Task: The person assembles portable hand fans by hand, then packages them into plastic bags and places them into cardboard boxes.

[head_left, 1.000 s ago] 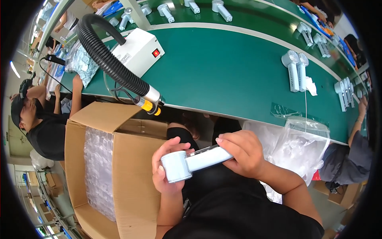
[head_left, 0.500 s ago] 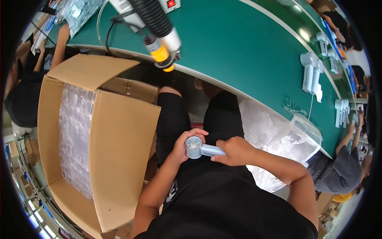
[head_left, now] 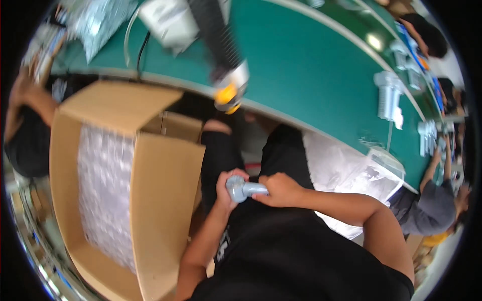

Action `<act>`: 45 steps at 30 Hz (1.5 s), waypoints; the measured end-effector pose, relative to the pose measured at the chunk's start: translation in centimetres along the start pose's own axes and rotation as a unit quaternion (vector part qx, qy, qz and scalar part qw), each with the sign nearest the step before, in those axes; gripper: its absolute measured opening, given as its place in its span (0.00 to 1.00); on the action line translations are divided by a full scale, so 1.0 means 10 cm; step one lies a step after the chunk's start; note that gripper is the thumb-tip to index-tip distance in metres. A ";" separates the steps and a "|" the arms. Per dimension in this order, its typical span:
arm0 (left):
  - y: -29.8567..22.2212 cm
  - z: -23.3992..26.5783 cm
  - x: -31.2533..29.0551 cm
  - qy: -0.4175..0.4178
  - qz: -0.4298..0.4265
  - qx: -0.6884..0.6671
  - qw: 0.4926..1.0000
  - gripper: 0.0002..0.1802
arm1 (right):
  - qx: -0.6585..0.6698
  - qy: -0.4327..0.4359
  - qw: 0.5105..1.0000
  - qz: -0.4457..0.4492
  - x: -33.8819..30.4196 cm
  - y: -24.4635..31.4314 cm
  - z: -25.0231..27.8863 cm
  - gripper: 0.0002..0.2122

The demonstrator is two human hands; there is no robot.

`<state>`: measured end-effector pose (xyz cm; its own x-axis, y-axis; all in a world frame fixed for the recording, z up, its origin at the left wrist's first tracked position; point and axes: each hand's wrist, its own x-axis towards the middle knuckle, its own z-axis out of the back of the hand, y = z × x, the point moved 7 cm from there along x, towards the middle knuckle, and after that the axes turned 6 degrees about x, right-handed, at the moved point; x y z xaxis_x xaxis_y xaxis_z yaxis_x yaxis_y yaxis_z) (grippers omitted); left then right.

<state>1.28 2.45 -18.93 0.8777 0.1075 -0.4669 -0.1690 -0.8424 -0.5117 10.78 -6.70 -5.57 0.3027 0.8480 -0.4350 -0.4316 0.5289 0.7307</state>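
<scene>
A light grey handheld fan (head_left: 254,189), with a round ribbed head and a short straight handle, is held over my lap. My left hand (head_left: 225,188) wraps around the left side of its round head. On the other side, my right hand (head_left: 282,190) grips the end of the handle, its fingers closed and partly hiding it. The fan lies nearly level, head to the left. Motion blurs the details of its face.
An open cardboard box (head_left: 165,210) with clear plastic packaging (head_left: 103,190) stands at my left. A black hose tool with a yellow tip (head_left: 228,98) hangs over the green table (head_left: 301,60). Similar grey fans (head_left: 387,95) stand at right, above a white plastic bag (head_left: 331,165). Other people sit on both sides.
The fan has tilted in my hands, so its handle looks shorter, and both hands sit slightly further left. The whole view has shifted; the hanging tool appears lower and further right.
</scene>
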 end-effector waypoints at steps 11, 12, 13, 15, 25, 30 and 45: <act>-1.18 -1.78 -0.83 0.191 -0.216 0.242 0.926 0.40 | 0.221 0.031 0.956 0.191 -0.97 0.09 2.93 0.23; -1.41 -1.76 -0.88 0.144 -0.256 0.237 0.926 0.38 | 0.294 -0.080 0.937 0.170 -0.95 -0.03 3.40 0.26; -1.66 -1.74 -1.02 0.099 -0.311 0.142 0.934 0.30 | 0.241 -0.201 0.934 0.172 -0.75 -0.01 3.86 0.24; -2.06 -1.56 -1.47 0.005 -0.382 0.181 0.906 0.34 | 0.160 -0.310 0.930 0.114 -0.11 -0.29 4.56 0.20; -2.85 -0.98 -3.67 -0.538 -0.473 0.306 0.628 0.15 | -0.232 -0.511 0.818 -0.125 2.05 -2.43 6.00 0.31; -2.89 -0.28 -4.23 -0.602 -0.325 0.409 0.604 0.10 | -0.395 -0.417 0.798 -0.180 1.97 -2.62 6.88 0.37; -3.91 1.12 -2.80 -0.318 -0.109 0.852 0.401 0.26 | -0.121 -0.455 0.870 0.147 -1.38 0.09 3.51 0.13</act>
<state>-21.71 38.24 6.08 0.7548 0.6498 -0.0896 -0.6558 0.7499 -0.0869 36.03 -19.10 19.56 0.6487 0.6285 0.4292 -0.7369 0.3777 0.5607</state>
